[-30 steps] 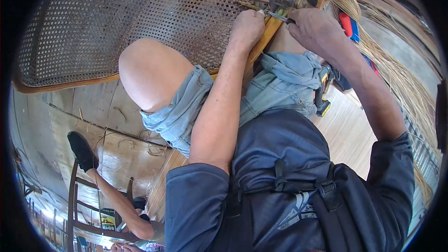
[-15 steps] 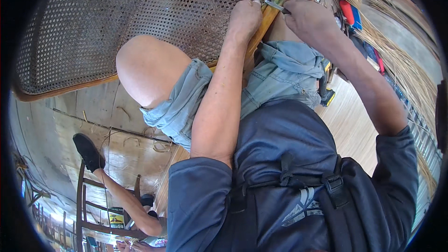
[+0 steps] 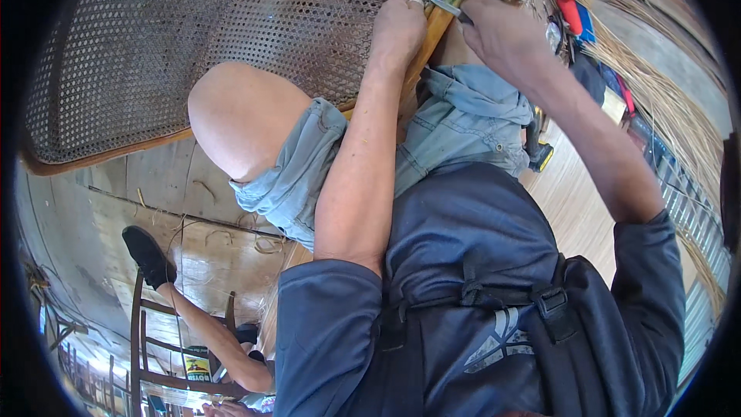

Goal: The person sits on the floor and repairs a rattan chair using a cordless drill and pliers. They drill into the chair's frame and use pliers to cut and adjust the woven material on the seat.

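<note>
A brown woven cane panel [image 3: 297, 27] in a wooden frame lies across my thighs at the upper left. My left hand [image 3: 398, 29] is closed at the panel's right-hand wooden rail [image 3: 437, 29], thumb toward the far end. What its fingers grip is hidden. My right hand [image 3: 505, 31] wraps around the dark handle of a knife [image 3: 445, 6]. The short silvery blade points left toward my left thumb, over the rail beside a greenish-yellow patch. Whether the blade touches the wood is hard to tell.
Long loose cane strands [image 3: 644, 81] run down the right side. Near them lie a red and blue object [image 3: 575, 17] and a black and yellow tool [image 3: 543, 156]. At lower left, another person's leg [image 3: 212, 340] extends beside a dark wooden chair frame [image 3: 137, 332] on the plank floor.
Both my hands and the knife have shifted slightly left. The right hand has also risen a little, and the blade still lies near my left thumb.
</note>
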{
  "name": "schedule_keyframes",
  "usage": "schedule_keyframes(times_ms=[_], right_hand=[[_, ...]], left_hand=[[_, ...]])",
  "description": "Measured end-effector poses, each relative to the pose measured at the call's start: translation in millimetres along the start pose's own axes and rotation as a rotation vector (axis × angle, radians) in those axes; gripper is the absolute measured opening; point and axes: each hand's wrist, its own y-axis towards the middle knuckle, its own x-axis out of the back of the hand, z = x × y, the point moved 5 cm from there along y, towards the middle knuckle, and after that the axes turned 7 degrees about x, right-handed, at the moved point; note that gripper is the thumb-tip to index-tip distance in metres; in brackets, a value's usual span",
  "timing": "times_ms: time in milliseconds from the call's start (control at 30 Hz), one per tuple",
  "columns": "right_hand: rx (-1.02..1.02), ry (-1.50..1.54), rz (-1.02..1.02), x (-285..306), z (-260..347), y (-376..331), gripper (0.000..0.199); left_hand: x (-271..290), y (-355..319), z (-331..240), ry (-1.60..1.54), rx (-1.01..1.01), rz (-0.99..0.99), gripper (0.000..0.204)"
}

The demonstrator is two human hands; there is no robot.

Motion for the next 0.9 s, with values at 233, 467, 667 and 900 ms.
schedule_keyframes(times_ms=[233,467,667,900], right_hand=[[-0.072,0.042,-0.040,-2,-3,-11,0.025],[-0.110,0.020,-0.070,-10,-4,-20,0.028],[-0.152,0.035,-0.111,-14,-1,-25,0.025],[-0.250,0.094,-0.146,-38,-3,-40,0.035]], left_hand=[[4,-10,-14,0.055,-0.034,-0.013,0.042],[6,-14,-18,0.066,-0.036,-0.020,0.041],[3,-10,-9,0.025,0.030,0.010,0.041],[8,-18,-20,0.038,0.013,0.000,0.040]])
